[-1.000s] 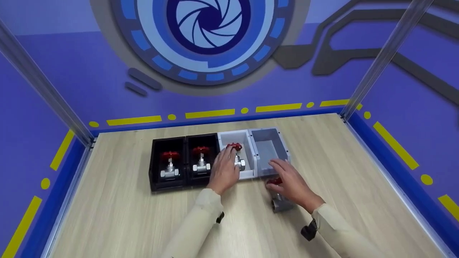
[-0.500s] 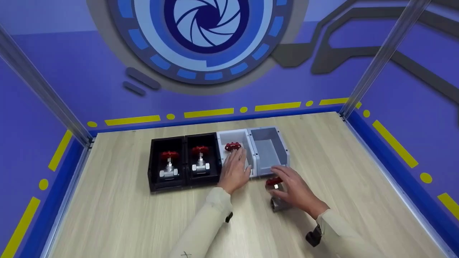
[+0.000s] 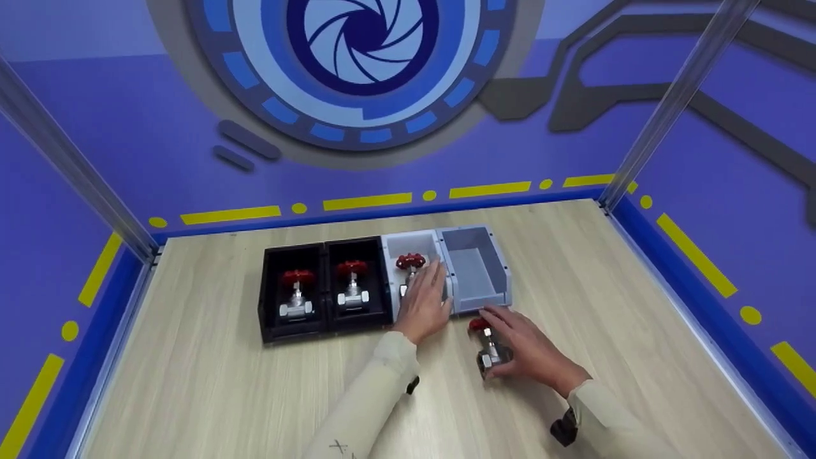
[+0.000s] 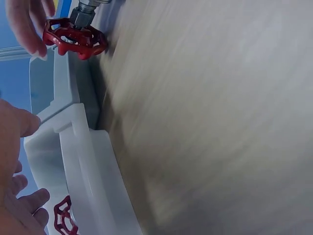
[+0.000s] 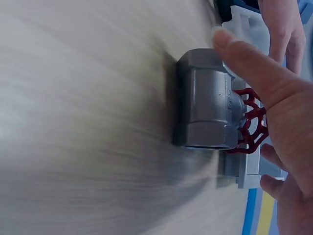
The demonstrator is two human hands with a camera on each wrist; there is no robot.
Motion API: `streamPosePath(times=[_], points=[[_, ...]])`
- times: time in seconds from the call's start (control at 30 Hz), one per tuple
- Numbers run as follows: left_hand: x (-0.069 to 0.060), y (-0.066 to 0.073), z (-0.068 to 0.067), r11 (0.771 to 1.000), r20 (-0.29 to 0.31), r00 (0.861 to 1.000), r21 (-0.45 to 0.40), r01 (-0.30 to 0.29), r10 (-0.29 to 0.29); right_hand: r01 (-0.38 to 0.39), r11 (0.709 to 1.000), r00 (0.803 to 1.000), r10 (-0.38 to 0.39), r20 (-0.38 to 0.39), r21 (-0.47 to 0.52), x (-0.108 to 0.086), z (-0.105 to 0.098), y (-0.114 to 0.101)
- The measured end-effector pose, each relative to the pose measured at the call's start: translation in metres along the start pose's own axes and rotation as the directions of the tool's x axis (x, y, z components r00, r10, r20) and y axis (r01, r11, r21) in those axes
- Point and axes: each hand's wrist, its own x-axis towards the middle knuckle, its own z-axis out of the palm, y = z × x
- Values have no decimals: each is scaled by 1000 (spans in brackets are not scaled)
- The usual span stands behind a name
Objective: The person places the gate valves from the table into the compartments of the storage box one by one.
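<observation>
A gate valve (image 3: 491,357) with a red handwheel and grey metal body stands on the table in front of the grey bin (image 3: 477,274). My right hand (image 3: 529,347) reaches around it, thumb near the hex end of the valve body (image 5: 208,103) and fingers beyond the handwheel (image 5: 254,122); no firm hold shows. My left hand (image 3: 426,312) lies over the front of the white bin (image 3: 408,241), fingers extended beside another red-wheeled valve (image 3: 411,261). The hand hides much of that valve's body. In the left wrist view, the left fingers (image 4: 34,200) are close to its handwheel.
Two black bins (image 3: 293,331) adjoin the white one on the left, each with a red-wheeled valve (image 3: 296,296) standing in it. The grey bin holds nothing visible. Purple panels (image 3: 357,178) enclose the wooden table (image 3: 210,395) at the back and sides.
My left hand has moved right across the white bin, uncovering its handwheel. My right hand has come lower, its thumb going from the handwheel to the valve body; that valve stays about where it was.
</observation>
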Motion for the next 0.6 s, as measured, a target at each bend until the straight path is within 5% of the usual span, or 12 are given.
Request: streamPosePath(times=[0.6], points=[[7,1,6,1000,-3,1000,-26,-4,4,48,997,996,-44,79,-53,-1,3,3]])
